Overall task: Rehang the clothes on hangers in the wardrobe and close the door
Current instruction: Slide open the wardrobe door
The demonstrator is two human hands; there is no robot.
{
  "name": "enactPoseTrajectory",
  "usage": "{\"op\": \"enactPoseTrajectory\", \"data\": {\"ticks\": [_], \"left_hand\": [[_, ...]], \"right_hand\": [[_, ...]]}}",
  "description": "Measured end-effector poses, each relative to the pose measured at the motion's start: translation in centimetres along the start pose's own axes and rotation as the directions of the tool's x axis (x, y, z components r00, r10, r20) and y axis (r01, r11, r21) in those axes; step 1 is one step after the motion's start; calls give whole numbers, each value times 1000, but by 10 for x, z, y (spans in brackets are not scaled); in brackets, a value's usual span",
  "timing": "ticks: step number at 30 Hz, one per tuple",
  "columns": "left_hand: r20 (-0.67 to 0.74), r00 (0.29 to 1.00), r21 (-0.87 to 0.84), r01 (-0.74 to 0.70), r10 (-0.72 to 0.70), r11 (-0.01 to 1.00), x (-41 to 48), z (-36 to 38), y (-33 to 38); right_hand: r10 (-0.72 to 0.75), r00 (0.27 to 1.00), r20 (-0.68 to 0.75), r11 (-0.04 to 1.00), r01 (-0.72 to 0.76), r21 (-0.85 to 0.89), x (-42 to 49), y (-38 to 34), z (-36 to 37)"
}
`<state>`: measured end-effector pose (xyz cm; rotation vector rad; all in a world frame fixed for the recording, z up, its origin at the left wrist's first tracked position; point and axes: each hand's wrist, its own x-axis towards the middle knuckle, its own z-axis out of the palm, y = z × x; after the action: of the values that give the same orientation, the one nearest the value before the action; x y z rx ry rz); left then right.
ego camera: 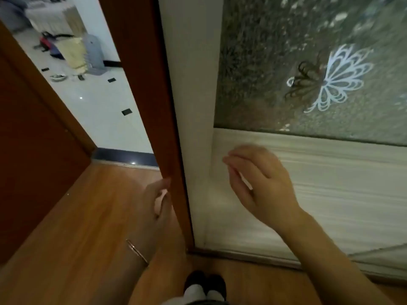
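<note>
The wardrobe's sliding door (319, 183) fills the right side, with a frosted glass panel bearing a white butterfly (334, 80) above a pale ribbed lower panel. Its white frame edge (193, 106) meets the brown side panel (149, 84). My right hand (259, 183) hovers flat, fingers straight, just in front of the lower panel near the frame. My left hand (157, 205) rests against the brown panel's outer edge, fingers loosely bent. No clothes or hangers are visible.
A wooden floor (88, 227) lies below, with my feet (204, 287) at the bottom. A brown room door (33, 150) stands open at left. Beyond it, a white tiled floor (94, 100) holds bags and scattered items.
</note>
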<state>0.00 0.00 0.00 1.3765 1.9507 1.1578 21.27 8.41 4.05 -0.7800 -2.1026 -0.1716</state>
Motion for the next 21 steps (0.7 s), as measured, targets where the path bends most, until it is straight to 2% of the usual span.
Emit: {"op": "enactPoseTrajectory", "data": {"ticks": [1, 2, 4, 5, 9, 13, 18, 21], "left_hand": [[-71, 997, -53, -47, 43, 998, 10, 22, 33], [-102, 982, -48, -164, 159, 985, 9, 23, 47], [-107, 910, -8, -402, 399, 915, 19, 30, 73], [-116, 877, -40, -474, 467, 880, 22, 32, 77], [-143, 847, -15, -519, 512, 855, 24, 38, 96], [-152, 848, -4, -514, 508, 858, 21, 47, 105], [-247, 847, -59, -498, 470, 865, 26, 49, 113], [-276, 831, -157, -534, 483, 831, 32, 45, 117]], "right_hand": [[-96, 988, -117, 994, 90, -55, 18, 0, -7], [-182, 963, -200, 974, 149, -168, 34, -5, -13], [-271, 914, -301, 930, 168, -327, 68, -6, -19], [-271, 910, -314, 915, 143, -377, 79, -6, -20], [-219, 922, -319, 847, 17, -532, 94, 14, -26], [-295, 929, -224, 747, 78, -660, 93, 35, -33], [-305, 929, -212, 719, 78, -690, 89, 44, -33], [-305, 932, -194, 713, 89, -695, 85, 51, -39]]}}
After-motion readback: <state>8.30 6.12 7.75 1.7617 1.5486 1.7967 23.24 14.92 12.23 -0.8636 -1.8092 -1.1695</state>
